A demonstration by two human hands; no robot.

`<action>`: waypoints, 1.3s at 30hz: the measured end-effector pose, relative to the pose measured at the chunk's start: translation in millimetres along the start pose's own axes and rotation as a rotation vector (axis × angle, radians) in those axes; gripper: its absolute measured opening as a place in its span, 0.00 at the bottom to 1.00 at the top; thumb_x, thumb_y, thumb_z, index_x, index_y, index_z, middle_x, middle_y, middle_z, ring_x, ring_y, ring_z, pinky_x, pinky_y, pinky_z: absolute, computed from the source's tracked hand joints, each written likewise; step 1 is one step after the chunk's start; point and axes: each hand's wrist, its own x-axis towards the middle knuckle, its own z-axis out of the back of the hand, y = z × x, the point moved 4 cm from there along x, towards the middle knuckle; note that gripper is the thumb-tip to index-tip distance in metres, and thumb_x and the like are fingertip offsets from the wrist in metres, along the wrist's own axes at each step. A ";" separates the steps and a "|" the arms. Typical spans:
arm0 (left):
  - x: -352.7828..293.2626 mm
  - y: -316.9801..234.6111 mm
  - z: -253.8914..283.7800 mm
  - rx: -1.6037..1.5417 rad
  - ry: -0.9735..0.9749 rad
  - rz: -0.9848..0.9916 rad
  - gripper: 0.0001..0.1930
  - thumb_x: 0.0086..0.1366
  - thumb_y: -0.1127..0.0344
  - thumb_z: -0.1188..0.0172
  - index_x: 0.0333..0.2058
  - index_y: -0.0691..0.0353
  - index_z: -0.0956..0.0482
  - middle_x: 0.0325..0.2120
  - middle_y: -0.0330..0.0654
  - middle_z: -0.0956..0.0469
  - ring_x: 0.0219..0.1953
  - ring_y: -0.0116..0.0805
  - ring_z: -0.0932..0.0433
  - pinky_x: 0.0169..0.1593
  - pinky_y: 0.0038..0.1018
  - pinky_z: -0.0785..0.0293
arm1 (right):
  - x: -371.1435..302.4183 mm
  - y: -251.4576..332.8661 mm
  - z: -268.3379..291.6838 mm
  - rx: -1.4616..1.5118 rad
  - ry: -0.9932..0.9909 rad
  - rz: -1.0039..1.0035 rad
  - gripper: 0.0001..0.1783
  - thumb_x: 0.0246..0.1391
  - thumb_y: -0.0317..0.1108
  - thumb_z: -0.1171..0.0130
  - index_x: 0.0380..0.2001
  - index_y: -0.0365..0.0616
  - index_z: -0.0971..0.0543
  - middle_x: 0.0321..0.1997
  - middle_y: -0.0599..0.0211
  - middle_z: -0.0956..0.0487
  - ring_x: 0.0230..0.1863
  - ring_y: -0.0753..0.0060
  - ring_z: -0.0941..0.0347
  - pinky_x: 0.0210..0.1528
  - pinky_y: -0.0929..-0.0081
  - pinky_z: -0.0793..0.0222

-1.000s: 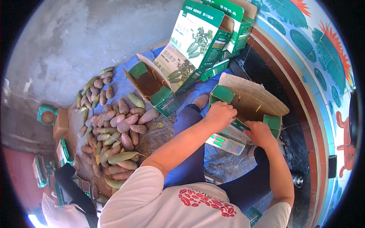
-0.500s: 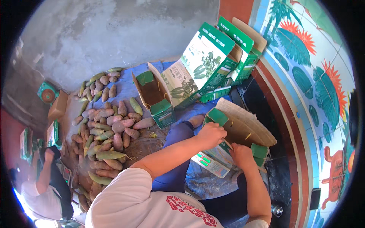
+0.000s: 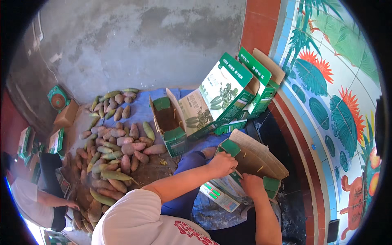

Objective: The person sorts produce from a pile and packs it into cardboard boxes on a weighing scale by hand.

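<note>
An open cardboard box stands just in front of me, its flaps up and its inner corners green. My left hand is closed on the box's near edge, towards the left. Closed on the same edge, a little to the right, is my right hand; the fingertips of both are partly hidden. Between my arms and the box is a white digital scale with lit green displays. Whether the box rests on it cannot be made out.
Pinkish-brown and green long vegetables lie heaped at left on a blue sheet. Beyond stands another open box, with green-and-white cartons beside it. Another person works at far left. A painted tile wall bounds the right.
My view has shifted, so the scene sits lower. Both my hands stay on the box's near edge. The other person's arm has come down from the cartons to the vegetable heap.
</note>
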 end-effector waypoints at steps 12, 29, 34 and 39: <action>-2.1 -0.9 1.5 -0.001 0.037 0.009 0.06 0.45 0.66 0.39 0.23 0.54 0.27 0.21 0.37 0.27 0.29 0.38 0.26 0.33 0.35 0.33 | 0.6 -0.8 -4.5 0.009 0.005 0.010 0.12 0.52 0.41 0.46 0.30 0.44 0.25 0.26 0.58 0.21 0.31 0.54 0.22 0.31 0.59 0.28; 1.7 -2.8 1.9 0.009 0.083 0.014 0.06 0.46 0.66 0.39 0.25 0.54 0.25 0.22 0.36 0.27 0.30 0.37 0.26 0.36 0.34 0.33 | 0.5 -3.1 -6.7 -0.001 0.043 -0.027 0.12 0.52 0.43 0.47 0.31 0.45 0.25 0.28 0.59 0.21 0.32 0.55 0.23 0.31 0.59 0.28; 0.0 -3.6 3.6 0.002 0.078 0.026 0.06 0.45 0.66 0.39 0.25 0.54 0.25 0.22 0.36 0.27 0.30 0.37 0.27 0.36 0.34 0.33 | -0.2 -2.0 -7.1 -0.009 0.034 -0.010 0.13 0.52 0.43 0.46 0.31 0.46 0.25 0.28 0.60 0.21 0.32 0.56 0.22 0.31 0.60 0.28; 0.8 -3.4 4.4 -0.008 0.096 0.043 0.05 0.46 0.66 0.40 0.24 0.54 0.26 0.22 0.36 0.27 0.31 0.37 0.26 0.37 0.35 0.33 | -1.4 -0.7 -4.7 -0.027 0.005 0.005 0.12 0.50 0.43 0.45 0.30 0.46 0.25 0.26 0.60 0.21 0.30 0.56 0.22 0.29 0.60 0.28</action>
